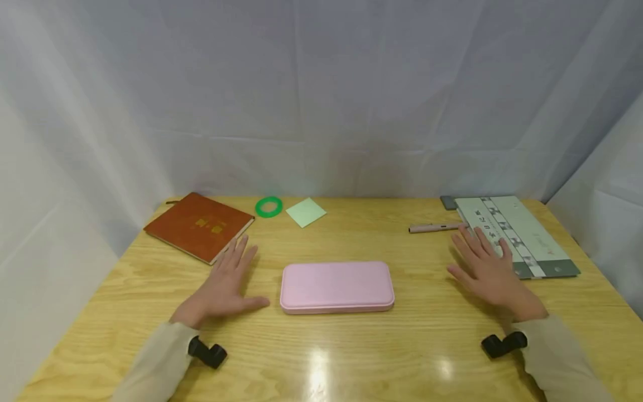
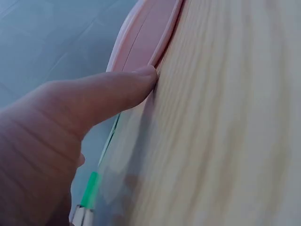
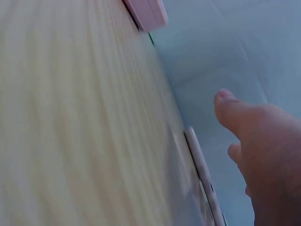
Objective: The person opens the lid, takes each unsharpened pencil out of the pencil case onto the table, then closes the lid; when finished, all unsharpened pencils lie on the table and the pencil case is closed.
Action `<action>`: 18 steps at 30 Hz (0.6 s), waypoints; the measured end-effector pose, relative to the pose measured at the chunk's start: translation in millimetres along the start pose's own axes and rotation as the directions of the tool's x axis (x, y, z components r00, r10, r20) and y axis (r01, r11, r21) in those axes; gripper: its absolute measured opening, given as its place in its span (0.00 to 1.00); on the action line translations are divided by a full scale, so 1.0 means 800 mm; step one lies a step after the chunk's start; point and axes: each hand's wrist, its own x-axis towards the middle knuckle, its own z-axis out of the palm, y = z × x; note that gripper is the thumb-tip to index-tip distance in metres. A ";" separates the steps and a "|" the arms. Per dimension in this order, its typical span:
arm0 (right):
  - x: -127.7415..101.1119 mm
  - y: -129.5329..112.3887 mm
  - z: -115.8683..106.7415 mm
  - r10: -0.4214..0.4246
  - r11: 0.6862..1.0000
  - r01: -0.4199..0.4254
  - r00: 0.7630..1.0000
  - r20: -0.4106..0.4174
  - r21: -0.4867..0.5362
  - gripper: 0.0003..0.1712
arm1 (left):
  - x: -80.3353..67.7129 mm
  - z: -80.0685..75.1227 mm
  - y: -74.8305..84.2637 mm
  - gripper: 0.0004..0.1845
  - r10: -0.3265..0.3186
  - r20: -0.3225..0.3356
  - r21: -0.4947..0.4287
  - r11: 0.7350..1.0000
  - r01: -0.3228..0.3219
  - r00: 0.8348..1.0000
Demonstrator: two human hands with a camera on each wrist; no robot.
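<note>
Pink case [image 1: 337, 286] x1 | pen [image 1: 434, 228] x1 | two hands flat, fingers spread, holding nothing

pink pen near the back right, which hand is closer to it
Right. The right hand lies flat just in front of the pink pen; the left hand rests beyond the pink case.

On the wooden tabletop [image 1: 351, 346] a shut pink case [image 1: 336, 287] lies between the flat, spread left hand [image 1: 226, 285] and right hand [image 1: 489, 268], with a brown notebook [image 1: 198, 226], green ring [image 1: 268, 206], green note [image 1: 305, 212], pink pen [image 1: 434, 228] and grey-green booklet [image 1: 522, 231] behind them.
</note>
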 end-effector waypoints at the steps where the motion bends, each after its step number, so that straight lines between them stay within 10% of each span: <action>1: 0.002 -0.007 0.003 -0.016 1.000 0.016 1.000 0.002 0.013 0.42 | 0.000 0.003 0.003 0.59 0.017 0.003 -0.020 1.000 -0.017 1.000; 12: 0.016 -0.097 0.037 -0.273 0.934 0.272 0.962 -0.029 0.230 0.42 | 0.006 0.031 0.036 0.59 0.159 -0.051 -0.240 0.956 -0.166 0.986; 18: 0.015 -0.129 0.043 -0.300 0.916 0.285 0.954 0.011 0.281 0.39 | 0.008 0.041 0.048 0.54 0.128 -0.106 -0.260 0.954 -0.152 0.986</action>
